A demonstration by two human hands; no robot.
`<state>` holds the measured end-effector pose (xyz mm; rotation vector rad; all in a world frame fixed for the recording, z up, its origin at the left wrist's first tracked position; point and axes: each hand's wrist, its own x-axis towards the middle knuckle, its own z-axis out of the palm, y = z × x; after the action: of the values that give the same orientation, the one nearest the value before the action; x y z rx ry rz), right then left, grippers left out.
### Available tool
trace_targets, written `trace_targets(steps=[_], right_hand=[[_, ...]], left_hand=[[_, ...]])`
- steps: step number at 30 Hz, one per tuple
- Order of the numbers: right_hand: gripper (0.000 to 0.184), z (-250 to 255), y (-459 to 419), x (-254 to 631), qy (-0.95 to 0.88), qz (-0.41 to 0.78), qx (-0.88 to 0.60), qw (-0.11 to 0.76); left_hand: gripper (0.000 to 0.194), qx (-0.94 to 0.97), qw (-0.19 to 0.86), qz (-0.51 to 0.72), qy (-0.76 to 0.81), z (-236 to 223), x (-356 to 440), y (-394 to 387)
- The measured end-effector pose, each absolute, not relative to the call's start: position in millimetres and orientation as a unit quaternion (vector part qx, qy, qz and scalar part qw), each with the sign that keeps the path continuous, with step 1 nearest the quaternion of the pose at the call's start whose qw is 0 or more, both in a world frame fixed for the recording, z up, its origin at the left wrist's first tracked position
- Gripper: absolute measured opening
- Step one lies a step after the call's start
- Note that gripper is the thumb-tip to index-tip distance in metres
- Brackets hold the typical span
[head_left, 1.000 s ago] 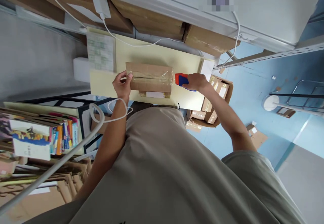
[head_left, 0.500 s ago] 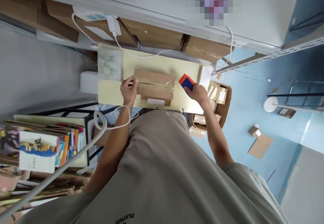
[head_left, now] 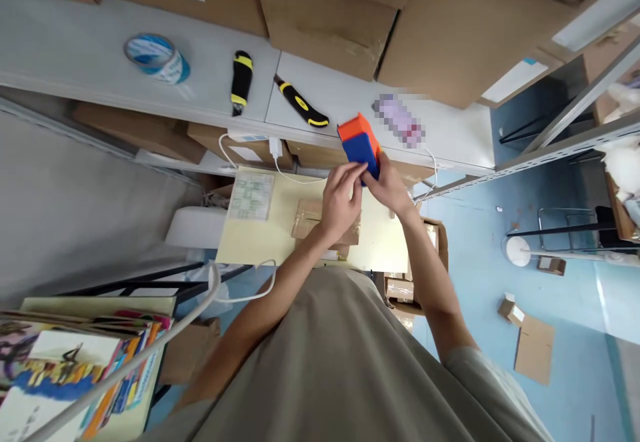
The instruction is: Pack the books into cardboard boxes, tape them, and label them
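Note:
A blue-and-orange block-shaped hand tool (head_left: pixel 361 145) is raised above the far side of the pale yellow table (head_left: pixel 245 247), its orange end pointing away from me. My right hand (head_left: pixel 389 185) is wrapped round its lower right side. Beside it, my left hand (head_left: pixel 342 203) has its fingers bent against the tool's near end, the fingertips touching it. Below my left hand lies a cardboard box (head_left: pixel 304 221) with clear tape on it, partly covered by that hand and forearm. A smaller taped piece (head_left: pixel 331 254) shows at the box's near edge.
On the grey shelf (head_left: pixel 200 49) ahead are a blue-and-white tape roll (head_left: pixel 157 61), two black-and-yellow cutters (head_left: pixel 242 82) and a blurred-out object (head_left: pixel 400 121). Large cartons (head_left: pixel 325 22) stand behind them. A printed sheet (head_left: pixel 251 195) lies on the table. White cables hang nearby.
My left hand has left the cardboard box and come to the tool. My right hand has lifted the tool up and away from me. The view has tilted up, showing more shelf.

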<state>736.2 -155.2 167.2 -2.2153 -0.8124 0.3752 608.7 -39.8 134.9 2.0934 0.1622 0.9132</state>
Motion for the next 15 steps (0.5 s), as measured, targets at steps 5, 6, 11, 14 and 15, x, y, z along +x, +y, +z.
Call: trace_targets(steps=[5,6,11,14,15], right_hand=[[0.046,180,-67,800,-0.381,0.041,-0.893,0.234],[0.048,179,-53,808,-0.383,0.035,-0.900,0.206],[0.059,176,-22,810,-0.373,0.016,-0.923,0.094],[0.066,172,-44,792,-0.380,-0.046,-0.920,0.087],[0.066,166,-59,782,-0.377,-0.063,-0.919,0.095]], left_hand=[[0.052,0.816,0.454,0.349,0.084,137,634,-5],[0.052,0.816,0.457,0.342,0.092,134,632,-4],[0.047,0.824,0.455,0.296,0.161,106,602,-2],[0.047,0.830,0.442,0.249,0.231,71,575,8],[0.048,0.831,0.436,0.229,0.260,58,563,12]])
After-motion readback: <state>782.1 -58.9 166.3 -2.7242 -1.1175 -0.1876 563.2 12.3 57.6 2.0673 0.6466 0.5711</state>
